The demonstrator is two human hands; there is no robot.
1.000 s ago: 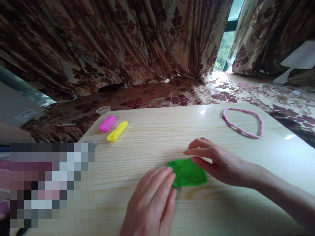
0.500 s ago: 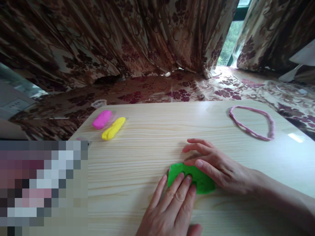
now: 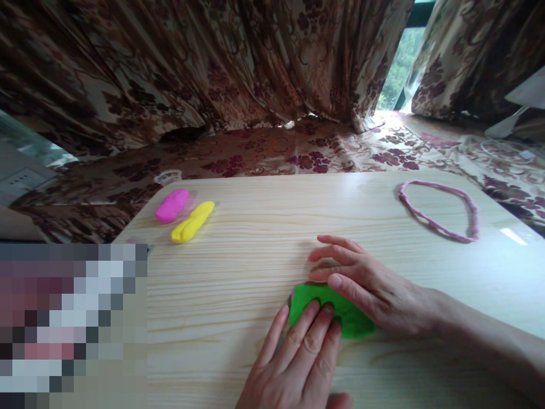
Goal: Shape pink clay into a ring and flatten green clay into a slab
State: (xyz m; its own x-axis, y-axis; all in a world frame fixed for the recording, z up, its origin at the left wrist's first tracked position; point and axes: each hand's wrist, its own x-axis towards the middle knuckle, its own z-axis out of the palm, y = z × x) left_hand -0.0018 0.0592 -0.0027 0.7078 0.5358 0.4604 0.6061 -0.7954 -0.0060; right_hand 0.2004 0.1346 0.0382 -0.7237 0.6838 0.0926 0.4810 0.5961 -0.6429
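Note:
A flat green piece of modelling clay (image 3: pixel 340 312) lies on the pale wooden table (image 3: pixel 255 250) near its front middle. My left hand (image 3: pixel 298 363) lies flat with its fingertips pressing on the clay's near left edge. My right hand (image 3: pixel 374 289) rests flat on the table with its fingers stretched out, thumb and palm edge against the clay's far right side. Neither hand grips anything.
A pink clay lump (image 3: pixel 171 205) and a yellow clay roll (image 3: pixel 192 221) lie side by side at the table's far left. A thin pink clay loop (image 3: pixel 440 209) lies at the far right. Patterned curtains (image 3: pixel 213 68) hang behind, and a blurred patch covers the left front.
My left hand has slid forward and right onto the green clay, its fingertips now on the clay's edge. My right hand has shifted slightly closer over the clay.

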